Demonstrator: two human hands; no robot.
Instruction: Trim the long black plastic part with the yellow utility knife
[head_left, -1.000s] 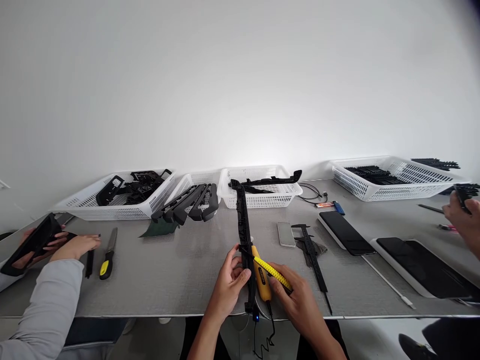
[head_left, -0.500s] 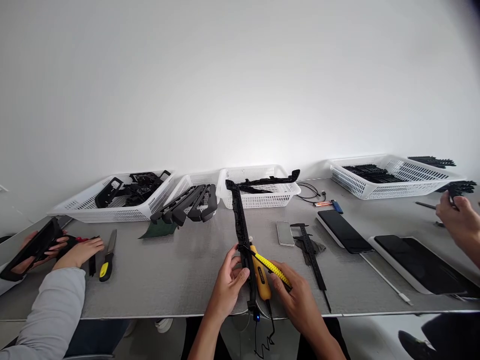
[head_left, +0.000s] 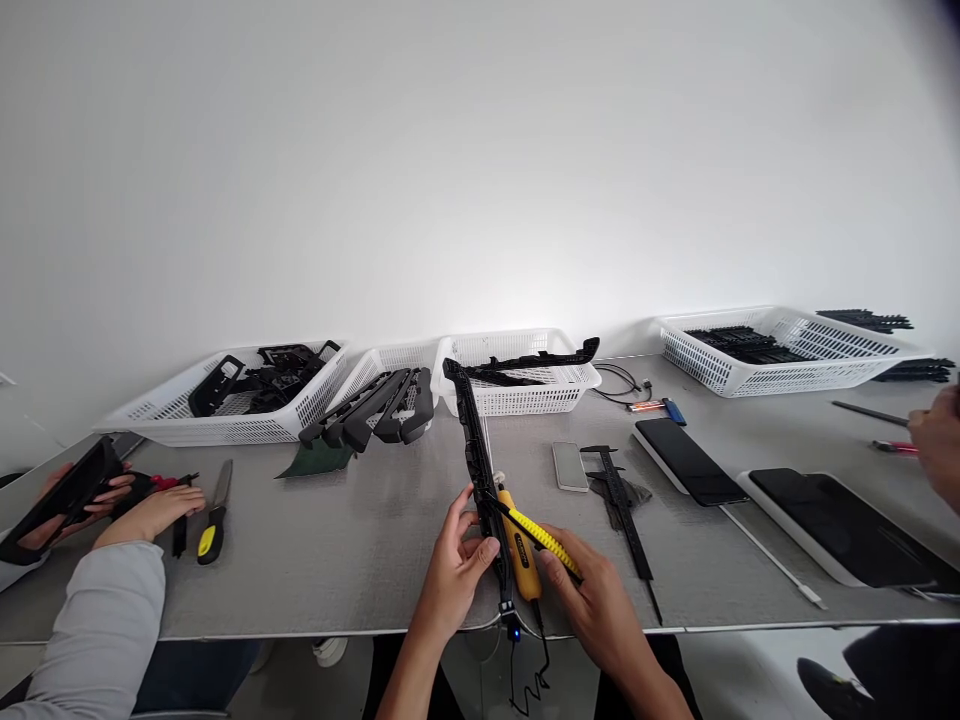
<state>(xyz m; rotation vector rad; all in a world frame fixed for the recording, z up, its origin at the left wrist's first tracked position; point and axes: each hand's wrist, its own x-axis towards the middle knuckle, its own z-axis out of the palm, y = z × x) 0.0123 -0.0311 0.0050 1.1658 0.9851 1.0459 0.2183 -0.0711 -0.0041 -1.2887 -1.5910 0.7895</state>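
My left hand (head_left: pixel 459 565) is closed around the lower part of a long black plastic trim strip (head_left: pixel 474 430), its far end tilted up and away from me. My right hand (head_left: pixel 596 590) grips a slim yellow-and-black utility knife (head_left: pixel 541 536). The knife's dark front end meets the strip just above my left fingers; its exact contact is too small to make out. Beneath it on the table lies a yellow-handled soldering iron (head_left: pixel 523 560) with a black cord. A small blue light shows at the strip's near end.
White baskets of black parts (head_left: pixel 517 402) line the wall. To the right are a caliper (head_left: pixel 624 510), a small pale device (head_left: pixel 570 467) and black-topped white devices (head_left: pixel 690 460). Co-workers' hands (head_left: pixel 150 515) are at both sides; a yellow-black knife-like tool (head_left: pixel 214 530) lies left.
The far end of the strip has swung slightly left in my hand. At the right, the co-worker's hand has drawn back from the black parts, and a red pen-like tool shows there.
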